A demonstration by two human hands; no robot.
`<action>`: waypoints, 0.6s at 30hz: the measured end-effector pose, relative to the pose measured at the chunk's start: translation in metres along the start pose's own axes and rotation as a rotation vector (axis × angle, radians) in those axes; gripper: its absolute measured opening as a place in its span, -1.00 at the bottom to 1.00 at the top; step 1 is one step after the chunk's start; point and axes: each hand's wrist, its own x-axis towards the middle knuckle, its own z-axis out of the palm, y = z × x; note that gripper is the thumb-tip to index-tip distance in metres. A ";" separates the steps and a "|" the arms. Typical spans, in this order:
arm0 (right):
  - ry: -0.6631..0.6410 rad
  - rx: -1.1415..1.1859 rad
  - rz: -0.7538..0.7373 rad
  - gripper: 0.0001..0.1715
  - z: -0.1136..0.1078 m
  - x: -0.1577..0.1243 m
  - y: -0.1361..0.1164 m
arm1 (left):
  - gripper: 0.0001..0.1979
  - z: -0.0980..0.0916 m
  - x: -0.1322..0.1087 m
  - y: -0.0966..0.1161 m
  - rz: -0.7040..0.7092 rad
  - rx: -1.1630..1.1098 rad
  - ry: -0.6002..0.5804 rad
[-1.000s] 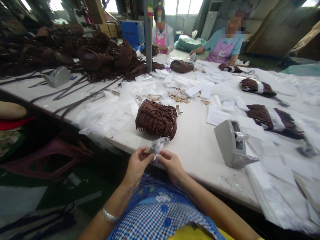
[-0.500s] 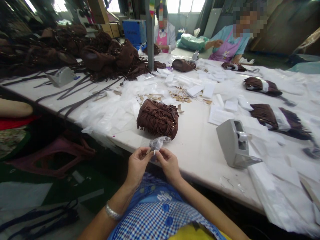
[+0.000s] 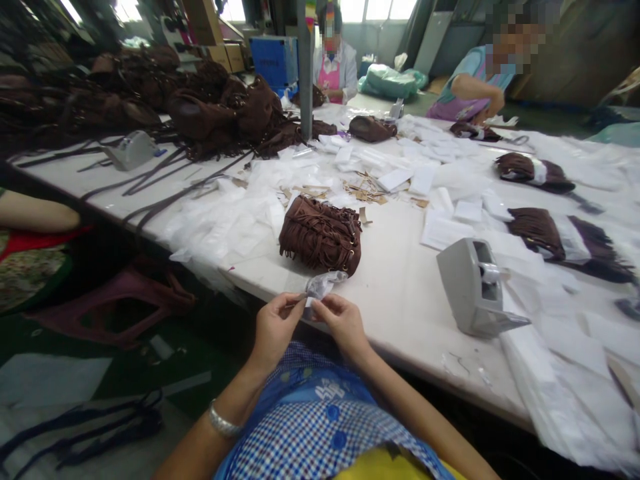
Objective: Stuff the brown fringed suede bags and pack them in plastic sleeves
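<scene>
A worker in a blue-and-white checked garment (image 3: pixel 295 443), a silvery band (image 3: pixel 224 420) around the left wrist, sits or stands close against the edge of a white surface (image 3: pixel 395 287), both hands brought together in front. The left hand (image 3: pixel 274 328) and the right hand (image 3: pixel 345 325) each pinch, between thumb and fingers, the near end of a small bundle of clear plastic (image 3: pixel 324 285); what it wraps is too blurred to tell. Just beyond the fingertips, a dark brown fringed bag (image 3: pixel 321 235) lies on its side near the surface's edge, the plastic reaching up to its lower corner, though whether the two touch cannot be told. To the right stands a grey tape dispenser (image 3: pixel 470 287), and to the left, below the surface, a reddish stool (image 3: pixel 125 307). Farther along, crumpled translucent sheeting (image 3: pixel 215 223) spreads to the left of the bag, while two brown fringed bundles with pale bands around them (image 3: pixel 537 235) lie to the right. Brown paper scraps (image 3: pixel 367 188) are scattered behind the bag, and long dark straps (image 3: pixel 187 197) trail from a heap of brown bags (image 3: pixel 215 120) at left. Across the surface, beyond a grey post (image 3: pixel 305 80), are two co-workers, one in a pink apron (image 3: pixel 329 77), the other in a purple apron (image 3: pixel 457 109).
</scene>
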 end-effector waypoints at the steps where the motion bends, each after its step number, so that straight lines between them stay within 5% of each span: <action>1: 0.016 0.011 -0.001 -0.62 0.002 0.000 0.001 | -0.79 0.002 -0.002 0.001 0.005 0.008 0.025; 4: 0.073 0.028 -0.024 -0.62 0.007 -0.002 0.003 | -0.79 0.006 -0.008 0.003 0.003 0.015 0.074; 13: 0.142 -0.025 -0.082 -0.64 0.012 -0.007 0.006 | -0.78 0.000 -0.003 0.013 0.003 0.120 -0.038; 18: 0.084 0.031 -0.064 -0.67 0.012 -0.012 0.004 | -0.83 -0.003 -0.005 0.008 0.192 0.403 0.012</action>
